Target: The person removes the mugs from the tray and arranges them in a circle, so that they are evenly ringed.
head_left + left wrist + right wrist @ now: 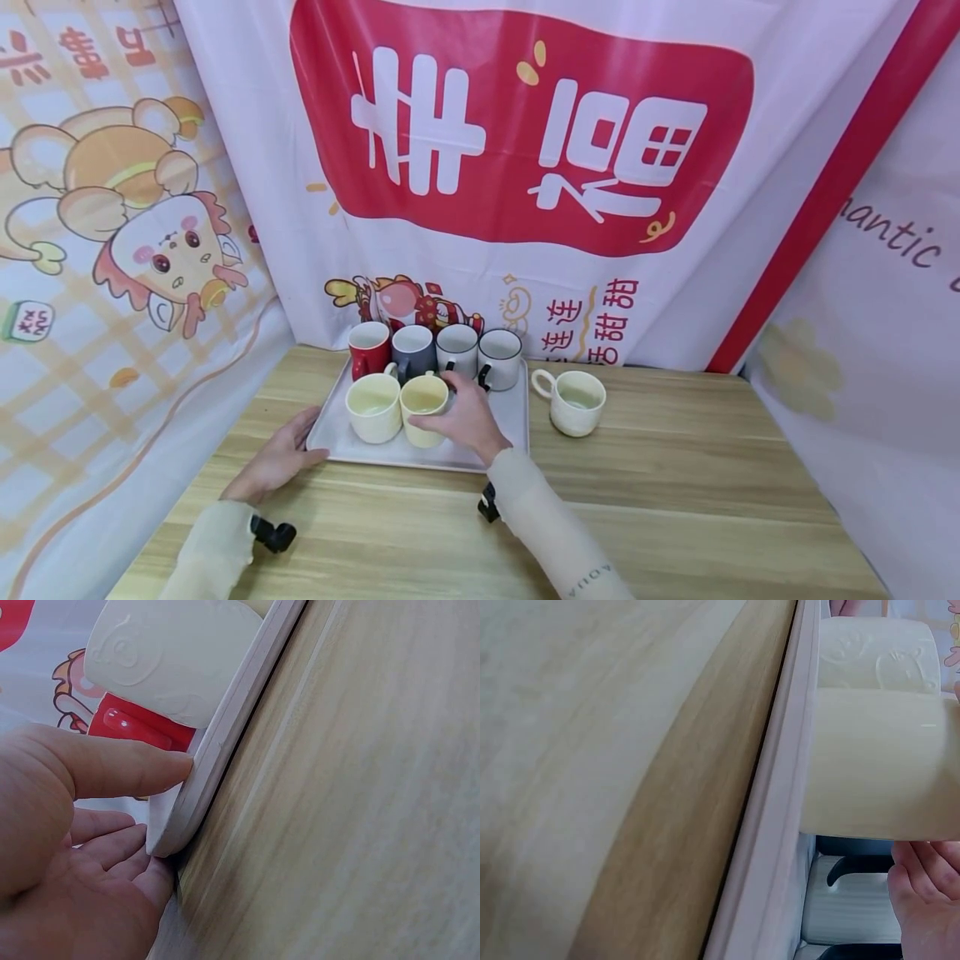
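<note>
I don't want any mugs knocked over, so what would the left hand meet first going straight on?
The tray: the left hand appears to be touching its edge. Beyond that, perhaps the red mug, though depth is unclear.

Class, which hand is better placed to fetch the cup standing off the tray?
Probably the right hand, once it releases the yellow cup: it is nearer the lone cup. The left hand touches the opposite side of the tray.

The head view looks forward and down over the whole tray point(513, 421), while the wrist views, turned sideways, face along it from close by, sharing one cream mug point(165, 660).
</note>
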`<state>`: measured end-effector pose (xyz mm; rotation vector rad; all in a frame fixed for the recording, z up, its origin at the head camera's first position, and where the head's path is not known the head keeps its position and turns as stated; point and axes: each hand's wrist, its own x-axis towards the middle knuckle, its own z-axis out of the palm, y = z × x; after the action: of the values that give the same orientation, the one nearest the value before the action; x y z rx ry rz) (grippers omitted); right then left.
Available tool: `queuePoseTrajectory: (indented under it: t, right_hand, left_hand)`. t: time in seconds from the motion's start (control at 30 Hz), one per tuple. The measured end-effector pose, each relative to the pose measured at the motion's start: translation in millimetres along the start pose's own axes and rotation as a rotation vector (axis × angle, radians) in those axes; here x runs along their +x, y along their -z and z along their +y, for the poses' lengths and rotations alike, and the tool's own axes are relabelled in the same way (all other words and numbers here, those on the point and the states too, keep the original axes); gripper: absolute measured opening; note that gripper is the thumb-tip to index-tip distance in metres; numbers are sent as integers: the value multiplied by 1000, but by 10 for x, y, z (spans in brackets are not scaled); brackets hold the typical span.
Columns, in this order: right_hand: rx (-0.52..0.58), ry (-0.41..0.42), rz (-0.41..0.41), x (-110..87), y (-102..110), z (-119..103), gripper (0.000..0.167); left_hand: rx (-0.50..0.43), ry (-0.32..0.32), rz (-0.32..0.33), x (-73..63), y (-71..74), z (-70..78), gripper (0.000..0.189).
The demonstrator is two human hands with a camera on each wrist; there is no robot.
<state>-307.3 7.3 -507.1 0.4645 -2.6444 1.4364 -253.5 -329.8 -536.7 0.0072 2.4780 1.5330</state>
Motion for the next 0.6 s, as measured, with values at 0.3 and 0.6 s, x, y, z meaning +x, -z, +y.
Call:
queuePoseTrajectory:
  t: [0.3,0.6]
  right_hand:
    - [-27,11,28,33,-44,-45,75]
    - [-36,136,9,-2,28,3,71]
  left_hand:
    - [-8,6,6,-6,-21,7,93]
    - [3,-12,-3,-37,-5,17,93]
